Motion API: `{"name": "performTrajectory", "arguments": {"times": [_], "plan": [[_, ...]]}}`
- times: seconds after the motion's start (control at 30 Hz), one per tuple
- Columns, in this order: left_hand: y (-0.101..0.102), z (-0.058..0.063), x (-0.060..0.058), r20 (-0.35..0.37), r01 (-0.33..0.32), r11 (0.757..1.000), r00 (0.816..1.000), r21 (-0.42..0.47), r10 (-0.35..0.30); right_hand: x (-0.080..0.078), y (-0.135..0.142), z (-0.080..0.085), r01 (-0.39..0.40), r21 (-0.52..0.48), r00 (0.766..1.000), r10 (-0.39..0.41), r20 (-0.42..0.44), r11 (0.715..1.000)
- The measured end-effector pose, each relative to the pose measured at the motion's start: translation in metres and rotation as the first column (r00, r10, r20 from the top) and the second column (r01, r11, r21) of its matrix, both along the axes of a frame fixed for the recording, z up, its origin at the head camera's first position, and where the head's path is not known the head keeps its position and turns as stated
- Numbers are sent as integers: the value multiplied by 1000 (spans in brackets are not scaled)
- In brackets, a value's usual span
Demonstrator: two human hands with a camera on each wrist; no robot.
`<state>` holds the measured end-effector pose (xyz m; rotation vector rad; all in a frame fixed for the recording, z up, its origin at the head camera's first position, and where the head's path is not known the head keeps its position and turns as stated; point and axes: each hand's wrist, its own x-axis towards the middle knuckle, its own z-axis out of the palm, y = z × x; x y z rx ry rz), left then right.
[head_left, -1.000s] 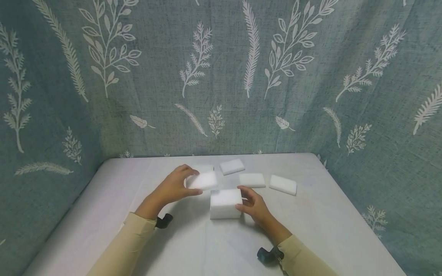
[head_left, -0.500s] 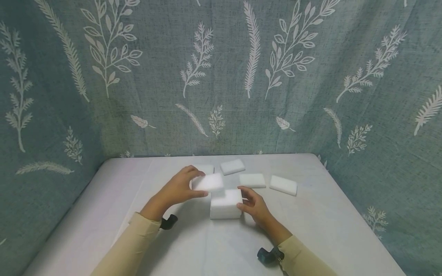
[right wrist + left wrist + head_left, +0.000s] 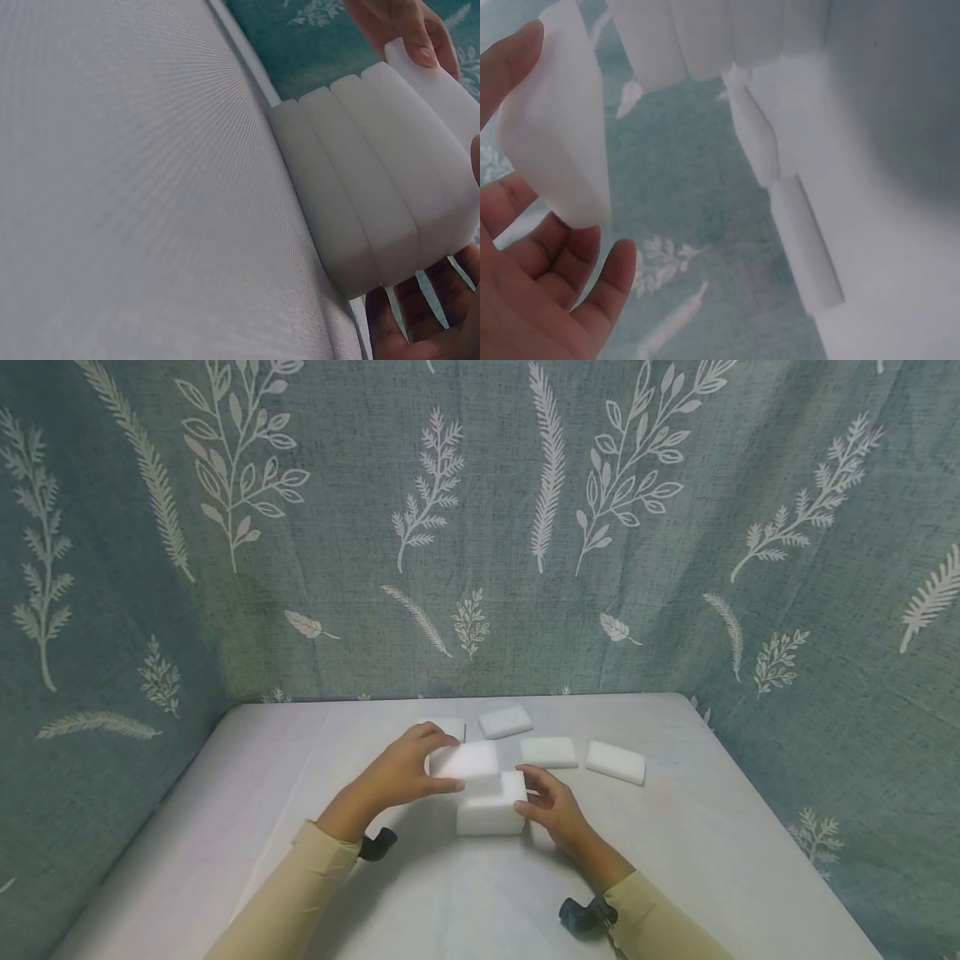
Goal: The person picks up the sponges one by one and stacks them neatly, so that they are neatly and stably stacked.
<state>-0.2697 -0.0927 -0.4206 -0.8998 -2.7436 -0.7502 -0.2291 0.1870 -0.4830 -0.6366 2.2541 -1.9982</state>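
My left hand (image 3: pixel 408 768) pinches a white melamine sponge (image 3: pixel 467 762) by its left end, thumb on the near edge and fingers on the far one. That sponge hangs over the back left part of a stack of sponges (image 3: pixel 491 820) and partly covers its top. In the right wrist view the stack (image 3: pixel 352 180) shows several blocks piled flat on each other. Its right end is held by my right hand (image 3: pixel 557 808), with the thumb at the front corner and fingertips at the back. In the left wrist view the lifted sponge (image 3: pixel 559 127) is tilted by the camera angle.
Behind the stack, loose sponges lie flat: one partly hidden by my left hand (image 3: pixel 452 728), one at the back (image 3: pixel 505 722), and two more toward the right, a nearer sponge (image 3: pixel 548 752) and an outer sponge (image 3: pixel 616 762). A leaf-patterned curtain (image 3: pixel 480 527) surrounds the white table (image 3: pixel 675 877).
My left hand has moved right and slightly nearer, bringing its sponge from beside the stack to over its back left part. The right hand has stayed at the stack.
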Motion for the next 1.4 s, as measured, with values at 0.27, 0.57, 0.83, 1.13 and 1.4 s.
{"name": "performTrajectory", "arguments": {"times": [0.27, 0.57, 0.83, 1.13, 1.4], "plan": [[9, -1, 2, 5, 5, 1000, 1000, -9, -5, -14, 2, -25, 12, -22, 1000, -12, 8, 1000], [19, -4, 4, 14, 14, 999, 1000, -32, -14, -8, 2, -15, 14, -22, 1000, -14, -16, 1000], [25, -7, 4, -2, 50, 998, 999, -40, -50, -1, 2, -2, 11, 17, 1000, -10, -19, 1000], [30, -10, 5, -11, 66, 997, 998, -38, -66, -2, 1, -3, 12, 17, 1000, -12, -17, 1000], [34, -11, 7, 8, 71, 997, 997, -41, -71, -2, 1, -2, 28, 44, 1000, -27, -6, 999]]}}
